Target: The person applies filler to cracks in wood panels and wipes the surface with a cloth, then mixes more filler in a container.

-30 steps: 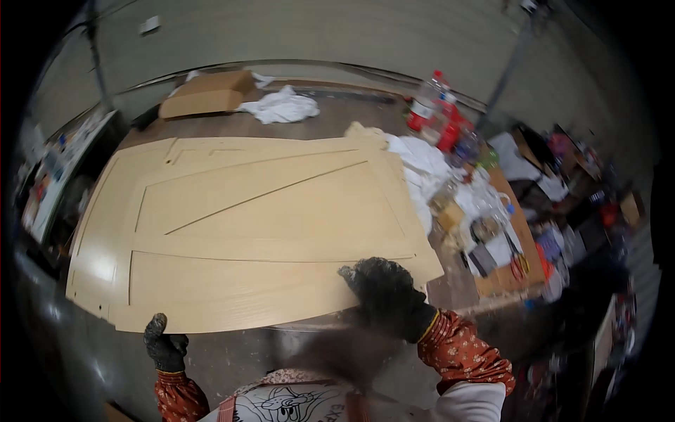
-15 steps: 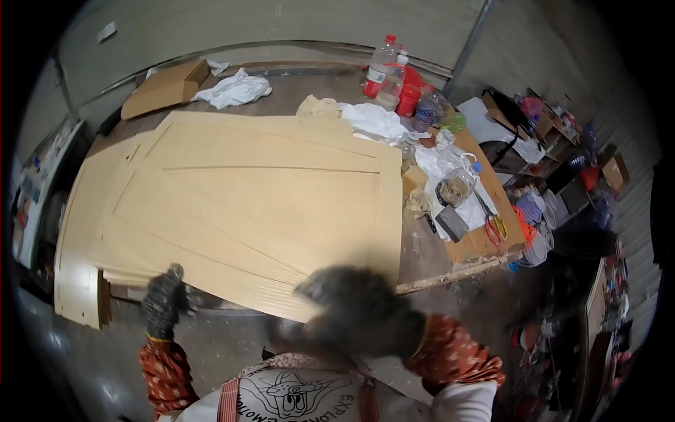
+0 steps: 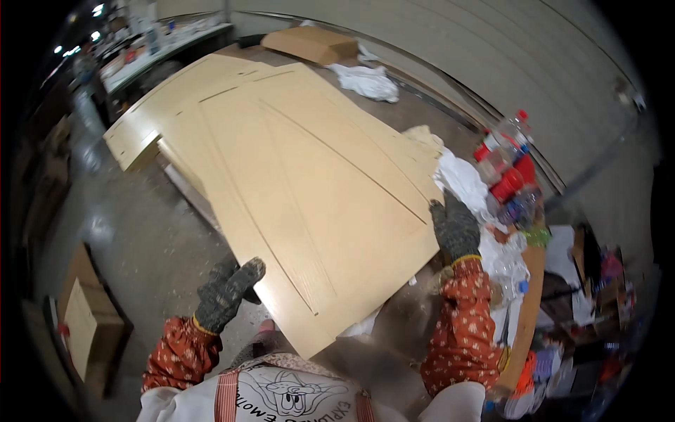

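A large cream-yellow panel [image 3: 302,183] with thin grooves lies on top of other panels of the same colour, and its near corner sticks out toward me past the table. Grey knitted gloves cover both my hands. My left hand [image 3: 228,292] is closed on the panel's left edge near that corner, thumb on top and fingers mostly hidden beneath. At the right edge, my right hand [image 3: 455,228] is closed round the board beside a white cloth, its fingertips along the edge and its thumb hidden. Lower panels [image 3: 133,137] show at the far left.
Plastic bottles [image 3: 510,130], a red container [image 3: 508,184] and white cloths [image 3: 464,179] crowd the table's right side. A cardboard box [image 3: 309,43] and a white rag [image 3: 365,82] lie at the back. More boards [image 3: 84,330] stand on the floor at left.
My view has turned. The top panel has swung round, its near corner now closer to me. My right hand, blurred before at the near edge, is now on the right edge; my left grips the left edge.
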A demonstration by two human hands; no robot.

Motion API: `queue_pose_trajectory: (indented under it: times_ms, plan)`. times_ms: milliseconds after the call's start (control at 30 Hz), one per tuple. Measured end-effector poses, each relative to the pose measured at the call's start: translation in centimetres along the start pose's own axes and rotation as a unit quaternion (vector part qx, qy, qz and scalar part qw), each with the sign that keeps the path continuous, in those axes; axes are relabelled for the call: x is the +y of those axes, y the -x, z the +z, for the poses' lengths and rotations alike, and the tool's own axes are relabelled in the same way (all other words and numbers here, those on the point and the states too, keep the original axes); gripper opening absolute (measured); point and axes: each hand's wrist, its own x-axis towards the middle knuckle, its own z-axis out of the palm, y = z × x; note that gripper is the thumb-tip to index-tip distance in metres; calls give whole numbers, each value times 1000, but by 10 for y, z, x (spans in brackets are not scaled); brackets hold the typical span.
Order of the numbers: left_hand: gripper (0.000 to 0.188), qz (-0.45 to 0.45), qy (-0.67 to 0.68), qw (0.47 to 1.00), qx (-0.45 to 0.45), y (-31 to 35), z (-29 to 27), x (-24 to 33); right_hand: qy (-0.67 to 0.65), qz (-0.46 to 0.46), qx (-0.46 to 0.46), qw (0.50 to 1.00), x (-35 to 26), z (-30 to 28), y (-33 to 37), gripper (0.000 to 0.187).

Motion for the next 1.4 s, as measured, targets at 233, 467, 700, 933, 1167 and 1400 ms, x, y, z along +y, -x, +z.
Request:
queue_pose_trajectory:
  times_ms: [233,467,700,933,1167,1400]
  plan:
    - [29,400,-611,676,100,-52,-102,-27,154,-95,216,959,-67,-14,103,49]
    - [31,451,-468,754,97,-82,-128,-81,17,-236,182,954,-77,-51,185,39]
    - [33,56,314,948,13,15,-61,-85,55,63,-27,996,0,-38,266,34]
    - [21,24,272,961,37,12,-45,-37,-30,-75,45,996,-59,13,184,50]
    - [20,-32,240,967,79,4,-40,-43,-134,77,-24,988,-21,93,76,69]
    - [41,242,-5,970,-35,7,-64,-71,-452,-4,165,877,0,49,44,24]
